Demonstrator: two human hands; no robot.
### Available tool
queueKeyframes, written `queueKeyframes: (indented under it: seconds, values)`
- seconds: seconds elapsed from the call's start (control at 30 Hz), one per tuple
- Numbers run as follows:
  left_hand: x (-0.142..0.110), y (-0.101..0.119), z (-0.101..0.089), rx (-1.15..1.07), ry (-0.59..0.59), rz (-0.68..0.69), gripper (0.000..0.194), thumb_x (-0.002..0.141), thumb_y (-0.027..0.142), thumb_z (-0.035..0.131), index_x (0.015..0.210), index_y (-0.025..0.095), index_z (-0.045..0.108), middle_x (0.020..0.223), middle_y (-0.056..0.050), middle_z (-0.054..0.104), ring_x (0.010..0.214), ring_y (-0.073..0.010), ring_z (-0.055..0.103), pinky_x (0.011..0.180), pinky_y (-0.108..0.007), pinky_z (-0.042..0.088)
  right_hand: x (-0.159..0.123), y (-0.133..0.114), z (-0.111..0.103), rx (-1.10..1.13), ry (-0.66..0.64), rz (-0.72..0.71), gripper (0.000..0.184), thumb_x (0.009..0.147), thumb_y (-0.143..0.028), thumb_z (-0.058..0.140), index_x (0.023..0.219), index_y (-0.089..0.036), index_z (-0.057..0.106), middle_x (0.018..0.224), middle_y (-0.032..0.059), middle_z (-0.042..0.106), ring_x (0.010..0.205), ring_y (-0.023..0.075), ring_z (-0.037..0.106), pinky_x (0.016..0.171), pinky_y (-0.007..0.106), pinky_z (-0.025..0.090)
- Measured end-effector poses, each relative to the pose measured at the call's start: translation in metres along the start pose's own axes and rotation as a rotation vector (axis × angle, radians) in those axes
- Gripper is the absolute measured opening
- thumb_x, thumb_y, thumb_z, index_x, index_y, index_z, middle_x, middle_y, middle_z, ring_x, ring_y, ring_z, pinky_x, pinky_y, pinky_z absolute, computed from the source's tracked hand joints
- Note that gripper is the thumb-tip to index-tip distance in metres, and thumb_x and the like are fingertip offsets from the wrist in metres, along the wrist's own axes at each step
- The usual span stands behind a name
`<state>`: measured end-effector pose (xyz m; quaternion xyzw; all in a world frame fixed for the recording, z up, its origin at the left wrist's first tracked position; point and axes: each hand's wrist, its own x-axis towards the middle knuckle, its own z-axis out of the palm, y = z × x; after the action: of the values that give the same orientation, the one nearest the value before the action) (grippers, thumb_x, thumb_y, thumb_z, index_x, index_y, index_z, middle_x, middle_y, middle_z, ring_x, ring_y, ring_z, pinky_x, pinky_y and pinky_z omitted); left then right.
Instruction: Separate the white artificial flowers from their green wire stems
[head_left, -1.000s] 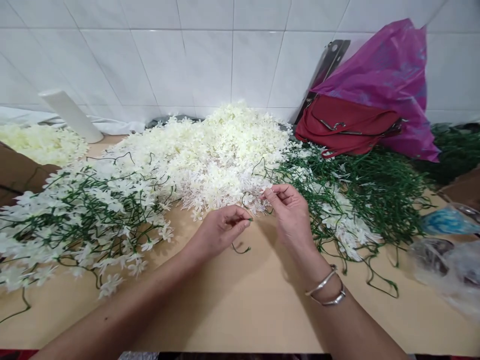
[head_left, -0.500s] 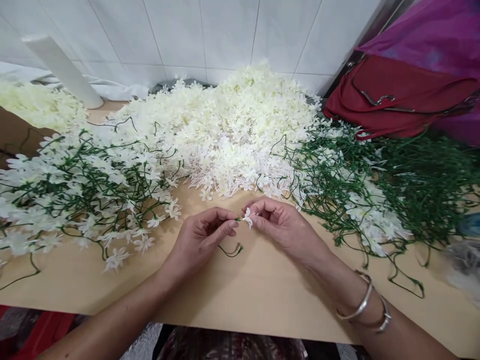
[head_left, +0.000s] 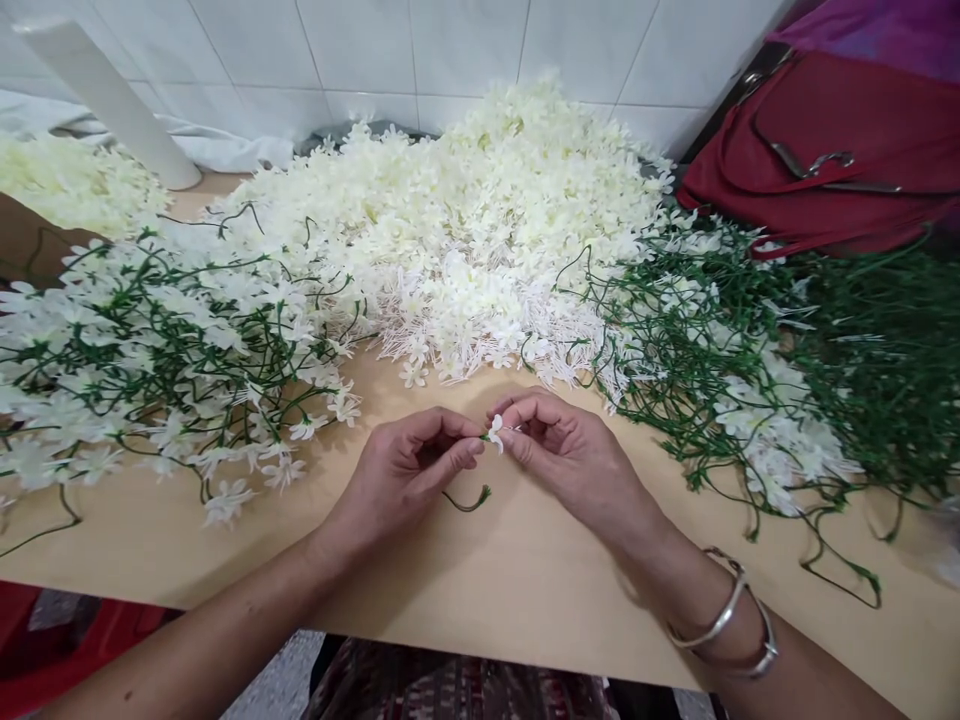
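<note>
Between my two hands, above the table, is a small white artificial flower [head_left: 496, 434]. My right hand [head_left: 574, 450] pinches it by the petals with thumb and forefinger. The fingers of my left hand [head_left: 416, 465] close on a green plastic stem [head_left: 472, 502], whose tip touches the back of the flower. The stem's other end curves out below my left hand; its middle is hidden by the fingers. Stemmed white flowers [head_left: 172, 350] lie heaped to the left, and a large mound of loose white blossoms [head_left: 480, 200] spreads behind both hands.
Green stems [head_left: 877, 350] lie piled on the right, with white flowers among them. A red bag [head_left: 832, 150] stands at the back right. A white roll [head_left: 112, 105] leans at the back left, near a brown box edge [head_left: 30, 240]. A tiled wall [head_left: 360, 45] closes the back.
The flower and stem tip have come closer together, with the flower now seated against the stem in my fingers. The view has shifted slightly; both hands keep their pinch.
</note>
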<state>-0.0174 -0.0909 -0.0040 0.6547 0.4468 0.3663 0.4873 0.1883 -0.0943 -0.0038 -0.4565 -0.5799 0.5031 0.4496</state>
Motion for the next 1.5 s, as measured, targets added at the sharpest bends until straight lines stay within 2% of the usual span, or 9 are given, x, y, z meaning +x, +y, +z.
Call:
queueKeyframes:
  seconds: [0.2, 0.4, 0.63, 0.73, 0.87, 1.07, 1.3, 1.5]
  values:
    - [0.000, -0.002, 0.002, 0.068, 0.001, 0.011, 0.017, 0.097, 0.034, 0.070, 0.094, 0.018, 0.074, 0.079, -0.003, 0.075, 0.070, -0.0135, 0.069, 0.064, -0.022, 0.052, -0.005, 0.001, 0.004, -0.040, 0.021, -0.026, 0.005, 0.091, -0.028, 0.071, 0.089, -0.023, 0.071, 0.100, 0.0047, 0.072, 0.090, 0.0191, 0.067, 0.078, 0.033, 0.054]
    - [-0.003, -0.006, 0.002, 0.118, 0.005, 0.049, 0.013, 0.098, 0.031, 0.068, 0.096, 0.019, 0.072, 0.082, -0.001, 0.076, 0.070, -0.0119, 0.067, 0.063, -0.021, 0.050, -0.009, 0.000, 0.010, -0.087, 0.038, -0.044, 0.006, 0.093, -0.025, 0.068, 0.088, -0.022, 0.068, 0.093, 0.0046, 0.071, 0.081, 0.0177, 0.065, 0.067, 0.030, 0.050]
    - [-0.002, -0.004, 0.002, 0.164, 0.019, 0.124, 0.007, 0.097, 0.024, 0.070, 0.094, 0.019, 0.072, 0.076, 0.002, 0.075, 0.066, -0.0093, 0.066, 0.062, -0.018, 0.048, -0.008, 0.003, 0.012, -0.100, 0.032, -0.044, 0.004, 0.093, -0.024, 0.068, 0.090, -0.021, 0.068, 0.088, 0.0032, 0.070, 0.079, 0.0169, 0.063, 0.072, 0.031, 0.050]
    - [-0.003, -0.006, 0.004, 0.093, 0.027, 0.086, 0.009, 0.097, 0.028, 0.070, 0.096, 0.019, 0.074, 0.082, 0.000, 0.078, 0.072, -0.0118, 0.071, 0.066, -0.020, 0.053, -0.009, 0.007, 0.011, -0.046, 0.039, -0.013, 0.007, 0.093, -0.028, 0.070, 0.092, -0.021, 0.068, 0.086, 0.0023, 0.070, 0.077, 0.0165, 0.061, 0.069, 0.030, 0.049]
    - [-0.005, -0.009, 0.006, 0.018, 0.050, 0.084, 0.015, 0.095, 0.029, 0.073, 0.108, 0.021, 0.075, 0.098, -0.003, 0.082, 0.086, -0.0150, 0.077, 0.078, -0.024, 0.059, -0.009, 0.008, 0.008, -0.013, 0.057, 0.012, 0.011, 0.091, -0.031, 0.074, 0.092, -0.021, 0.070, 0.083, 0.0012, 0.068, 0.071, 0.0151, 0.057, 0.065, 0.029, 0.045]
    - [-0.006, -0.009, 0.005, 0.090, 0.060, 0.082, 0.012, 0.097, 0.030, 0.069, 0.097, 0.019, 0.074, 0.080, -0.001, 0.077, 0.071, -0.0124, 0.072, 0.065, -0.021, 0.053, -0.007, 0.005, 0.007, -0.001, 0.064, 0.004, 0.010, 0.088, -0.030, 0.076, 0.088, -0.021, 0.071, 0.080, 0.0010, 0.068, 0.072, 0.0151, 0.057, 0.066, 0.029, 0.046]
    - [-0.004, -0.003, 0.002, 0.133, 0.031, 0.115, 0.010, 0.098, 0.026, 0.069, 0.095, 0.017, 0.074, 0.078, -0.001, 0.076, 0.069, -0.0112, 0.069, 0.064, -0.021, 0.051, -0.008, 0.004, 0.008, -0.026, 0.036, 0.034, 0.008, 0.089, -0.029, 0.074, 0.088, -0.021, 0.071, 0.079, 0.0003, 0.068, 0.070, 0.0142, 0.057, 0.064, 0.028, 0.046]
    - [-0.003, -0.002, 0.000, 0.170, 0.023, 0.157, 0.005, 0.097, 0.021, 0.071, 0.096, 0.018, 0.074, 0.077, 0.001, 0.077, 0.066, -0.0103, 0.069, 0.061, -0.019, 0.050, -0.007, -0.001, 0.006, -0.036, 0.008, 0.064, 0.005, 0.090, -0.026, 0.073, 0.088, -0.021, 0.071, 0.085, 0.0017, 0.071, 0.076, 0.0154, 0.063, 0.070, 0.028, 0.050]
